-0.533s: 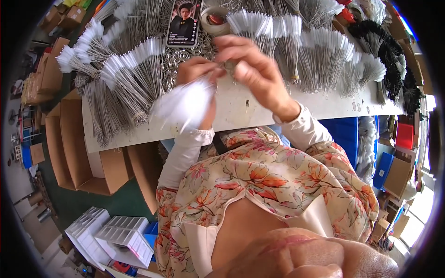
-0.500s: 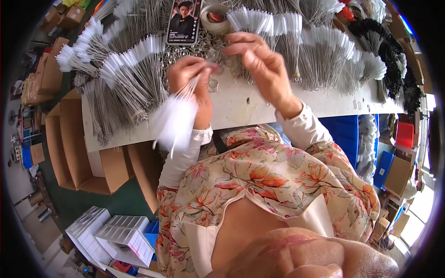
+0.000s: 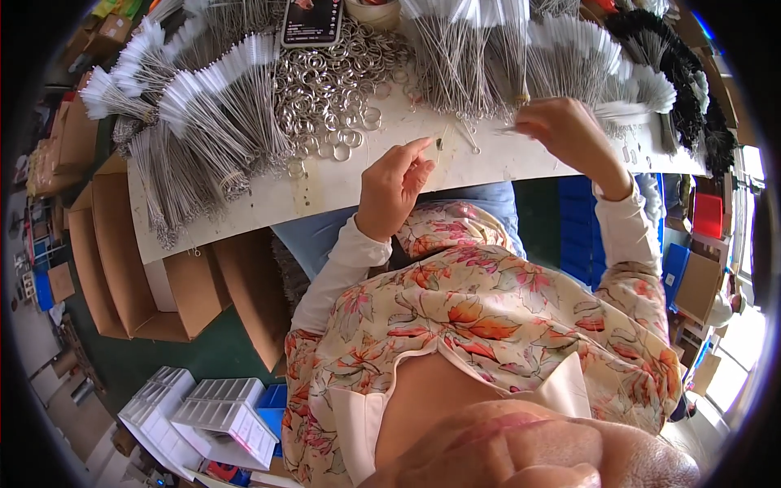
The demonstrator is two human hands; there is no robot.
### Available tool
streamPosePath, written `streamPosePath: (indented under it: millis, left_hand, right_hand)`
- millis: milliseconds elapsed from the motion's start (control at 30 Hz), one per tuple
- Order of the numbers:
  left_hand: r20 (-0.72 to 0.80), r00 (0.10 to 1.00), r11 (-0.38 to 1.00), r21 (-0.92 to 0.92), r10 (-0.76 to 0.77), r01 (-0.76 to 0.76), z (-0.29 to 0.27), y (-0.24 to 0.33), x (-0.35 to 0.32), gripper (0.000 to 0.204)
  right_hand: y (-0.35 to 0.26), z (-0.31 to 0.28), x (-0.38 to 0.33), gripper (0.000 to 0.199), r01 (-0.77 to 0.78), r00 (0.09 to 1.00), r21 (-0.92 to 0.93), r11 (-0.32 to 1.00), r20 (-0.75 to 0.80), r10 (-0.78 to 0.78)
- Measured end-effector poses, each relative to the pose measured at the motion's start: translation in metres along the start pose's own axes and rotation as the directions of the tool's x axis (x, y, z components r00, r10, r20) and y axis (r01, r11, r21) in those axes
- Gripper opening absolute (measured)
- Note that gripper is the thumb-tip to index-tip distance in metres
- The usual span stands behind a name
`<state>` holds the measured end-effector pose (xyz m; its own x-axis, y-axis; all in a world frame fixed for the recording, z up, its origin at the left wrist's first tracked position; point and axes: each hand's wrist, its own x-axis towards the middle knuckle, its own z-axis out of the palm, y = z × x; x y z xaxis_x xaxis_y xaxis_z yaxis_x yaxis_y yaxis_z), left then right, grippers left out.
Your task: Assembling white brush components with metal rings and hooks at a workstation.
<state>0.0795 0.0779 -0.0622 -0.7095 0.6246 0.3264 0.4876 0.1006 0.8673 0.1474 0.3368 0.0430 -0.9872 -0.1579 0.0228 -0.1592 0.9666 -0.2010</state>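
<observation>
Wire brushes with white bristle tips lie fanned along the far edge of the bench; right hand pinches one thin brush near the right end. Left hand sits at the near edge, middle, fingers half curled, grip looks released. Pile of metal rings just beyond it, phone at the far edge

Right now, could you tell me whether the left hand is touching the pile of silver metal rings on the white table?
Apart. The head view shows bare white table between the left hand and the pile of silver metal rings.
</observation>
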Motion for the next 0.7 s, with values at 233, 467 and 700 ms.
streamPosePath:
  millis: [233, 467, 700]
  left_hand:
    - [0.104, 0.995, 0.993, -0.117, 0.01, 0.003, 0.013, 0.01, -0.016, 0.031]
    - [0.065, 0.908, 0.898, 0.129, 0.415, -0.42, -0.01, 0.025, -0.01, 0.019]
    - [0.171, 0.973, 0.662, 0.713, 0.156, -0.232, -0.046, -0.032, 0.05, 0.018]
  right_hand:
    - [-0.042, 0.067, -0.017, 0.012, -0.021, 0.993, 0.301, 0.953, 0.113, -0.014]
    - [-0.059, 0.054, -0.003, 0.019, -0.567, 0.794, 0.82, 0.072, 0.568, -0.216]
    - [-0.032, 0.073, -0.02, 0.004, 0.122, 0.992, -0.336, 0.934, 0.009, -0.126]
